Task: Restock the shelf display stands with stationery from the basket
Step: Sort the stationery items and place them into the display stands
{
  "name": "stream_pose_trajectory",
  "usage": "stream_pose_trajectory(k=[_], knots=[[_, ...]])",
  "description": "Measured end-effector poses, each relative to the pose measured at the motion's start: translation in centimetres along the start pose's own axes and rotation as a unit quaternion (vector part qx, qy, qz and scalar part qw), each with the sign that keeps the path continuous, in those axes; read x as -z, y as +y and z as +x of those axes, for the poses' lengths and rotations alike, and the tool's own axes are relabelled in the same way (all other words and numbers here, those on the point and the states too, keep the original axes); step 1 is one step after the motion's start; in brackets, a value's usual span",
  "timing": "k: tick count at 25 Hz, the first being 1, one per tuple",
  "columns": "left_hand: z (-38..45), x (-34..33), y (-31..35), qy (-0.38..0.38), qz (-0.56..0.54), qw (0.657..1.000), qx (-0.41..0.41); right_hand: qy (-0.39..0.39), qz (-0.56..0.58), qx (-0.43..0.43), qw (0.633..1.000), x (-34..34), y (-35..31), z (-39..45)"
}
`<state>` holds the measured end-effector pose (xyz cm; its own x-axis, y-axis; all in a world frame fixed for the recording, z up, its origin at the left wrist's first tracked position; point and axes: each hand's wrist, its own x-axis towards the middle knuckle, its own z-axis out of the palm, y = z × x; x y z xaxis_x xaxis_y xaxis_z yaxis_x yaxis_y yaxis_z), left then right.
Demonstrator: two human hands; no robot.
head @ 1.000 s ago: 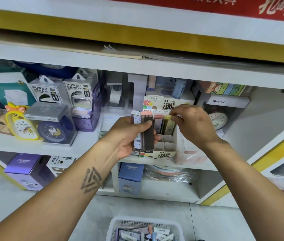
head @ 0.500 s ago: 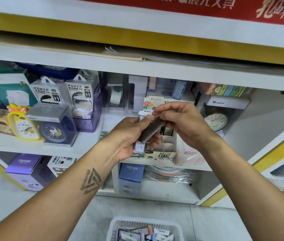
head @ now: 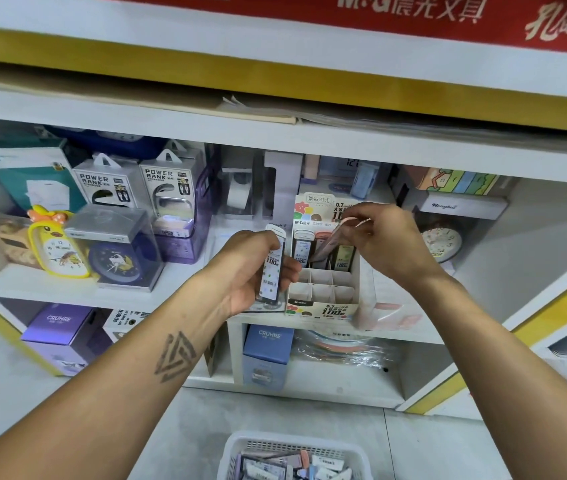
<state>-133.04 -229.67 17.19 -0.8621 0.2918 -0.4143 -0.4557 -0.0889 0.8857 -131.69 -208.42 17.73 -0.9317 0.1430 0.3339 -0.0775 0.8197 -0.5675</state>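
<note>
A pink-capped lead refill case [head: 335, 242] is pinched at its top by the right hand [head: 387, 245] over the display stand [head: 323, 296], another case [head: 271, 268] is gripped in the left hand [head: 244, 271]; both look light, stiff and slippery.

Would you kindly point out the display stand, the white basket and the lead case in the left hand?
display stand [head: 322, 308], head view, printed front panel.
white basket [head: 240, 445], head view, left rim.
lead case [head: 271, 268], head view, label face.

A white shelving unit with yellow edge trim [head: 310, 95] fills the view; grey tiled floor [head: 431, 445] lies at 6 o'clock, a red banner [head: 413, 12] at 12.
</note>
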Motion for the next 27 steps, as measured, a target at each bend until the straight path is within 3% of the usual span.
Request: stream_pose_trajectory(k=[4, 10, 11, 13, 15, 17, 19, 23, 27], knots=[[-0.1, 0.1, -0.1, -0.006, 0.001, 1.000, -0.014, 0.023, -0.078, 0.122, 0.989, -1.0, 0.3, -0.1], [0.4, 0.2, -0.5, -0.008, -0.017, 0.999, -0.031, 0.045, -0.115, 0.133, 0.983, -1.7, -0.5, -0.1], [0.5, 0.1, -0.6, -0.011, -0.012, 0.999, -0.037, 0.047, -0.090, 0.116, 0.988, -1.6, -1.0, -0.2], [0.6, 0.0, -0.8, -0.019, 0.002, 0.998, -0.052, -0.009, 0.068, 0.045, 0.997, -1.6, -2.1, -0.5], [0.7, -0.2, -1.0, -0.028, 0.017, 0.997, -0.074, -0.093, 0.243, -0.027, 0.965, -1.8, -3.3, -0.9], [0.8, -0.3, -1.1, -0.032, 0.032, 0.995, -0.093, -0.107, 0.273, -0.035, 0.956, -1.9, -3.8, -1.0], [1.0, -0.1, -1.2, 0.009, 0.101, 0.988, -0.118, -0.060, 0.287, -0.041, 0.955, -1.5, -3.6, -0.6], [1.7, 0.8, -1.8, 0.119, 0.371, 0.906, -0.166, 0.048, 0.119, 0.034, 0.991, -0.9, -2.0, 0.0], [1.1, 0.2, -2.6, 0.074, 0.496, 0.841, -0.202, 0.060, 0.012, 0.113, 0.992, -2.3, -1.9, -0.6]])
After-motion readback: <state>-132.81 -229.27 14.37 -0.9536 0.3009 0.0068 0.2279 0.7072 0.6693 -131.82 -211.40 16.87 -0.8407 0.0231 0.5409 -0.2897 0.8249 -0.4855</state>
